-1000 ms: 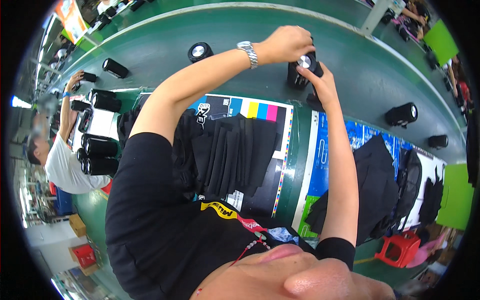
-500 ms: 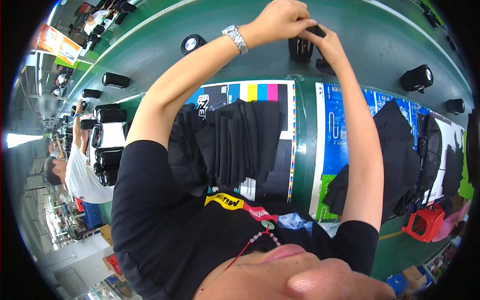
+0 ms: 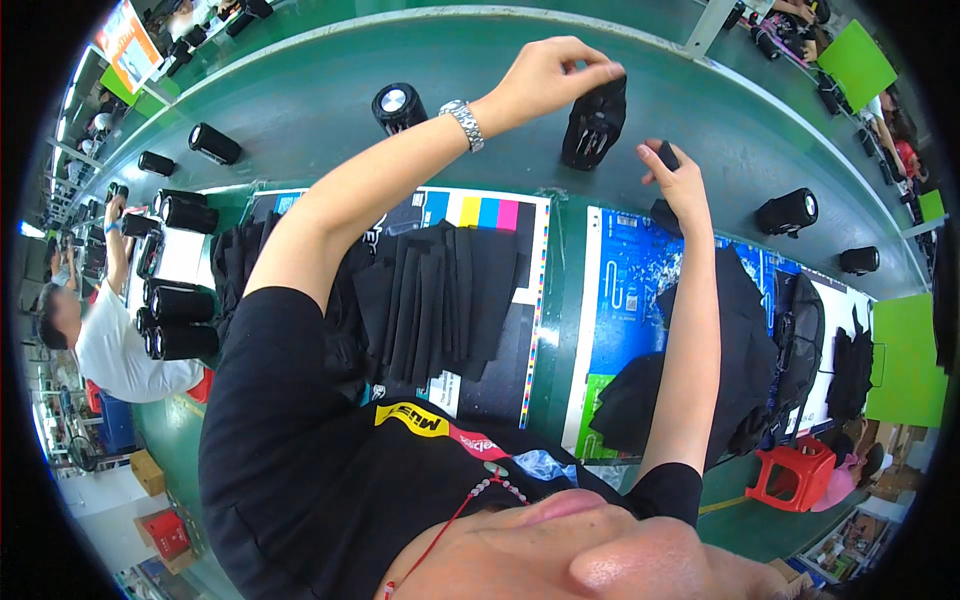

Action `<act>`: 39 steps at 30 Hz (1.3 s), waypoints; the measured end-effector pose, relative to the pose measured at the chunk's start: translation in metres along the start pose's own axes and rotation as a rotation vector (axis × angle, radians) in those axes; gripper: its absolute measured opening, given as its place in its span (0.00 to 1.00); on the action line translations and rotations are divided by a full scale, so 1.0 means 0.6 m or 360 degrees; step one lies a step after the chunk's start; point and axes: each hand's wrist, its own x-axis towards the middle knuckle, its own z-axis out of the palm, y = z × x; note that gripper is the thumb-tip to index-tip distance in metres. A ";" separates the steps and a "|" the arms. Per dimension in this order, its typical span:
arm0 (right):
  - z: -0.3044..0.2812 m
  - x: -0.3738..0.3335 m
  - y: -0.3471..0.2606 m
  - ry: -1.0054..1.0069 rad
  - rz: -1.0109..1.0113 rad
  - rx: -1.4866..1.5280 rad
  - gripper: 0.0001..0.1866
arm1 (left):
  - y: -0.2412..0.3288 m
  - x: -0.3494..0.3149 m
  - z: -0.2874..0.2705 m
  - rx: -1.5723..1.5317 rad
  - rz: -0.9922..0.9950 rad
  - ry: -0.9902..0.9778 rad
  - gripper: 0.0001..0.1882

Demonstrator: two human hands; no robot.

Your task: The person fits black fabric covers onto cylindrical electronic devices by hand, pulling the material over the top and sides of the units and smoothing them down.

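Note:
Over the green bench my left hand (image 3: 560,80), with a metal watch on its wrist, pinches the top of a black pouch (image 3: 595,122). The pouch stands upright on the bench, bulging around something whose glossy dark lower part partly shows. To its right and nearer me, my right hand (image 3: 680,185) is apart from the pouch. A small flat black piece (image 3: 668,155) is held in its fingers; its kind is too small to make out. Close beside the right wrist, a dark object (image 3: 664,216) is partly hidden.
Black cylindrical speakers stand along the bench, one (image 3: 399,106) at left and one (image 3: 788,212) at right. Folded black cloth pouches (image 3: 440,300) lie on a printed sheet before me, with a black cloth heap (image 3: 735,340) to the right. A red stool (image 3: 792,474) and a co-worker (image 3: 130,350) are farther off.
My hands have parted: the right has dropped away from the pouch toward me, while the left keeps its pinch at the top. The whole view has shifted slightly.

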 end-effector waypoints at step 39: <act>0.091 -0.150 -0.054 -0.0238 0.0230 0.2085 0.22 | 0.144 -0.258 -0.024 -0.0749 -0.0854 -0.0128 0.20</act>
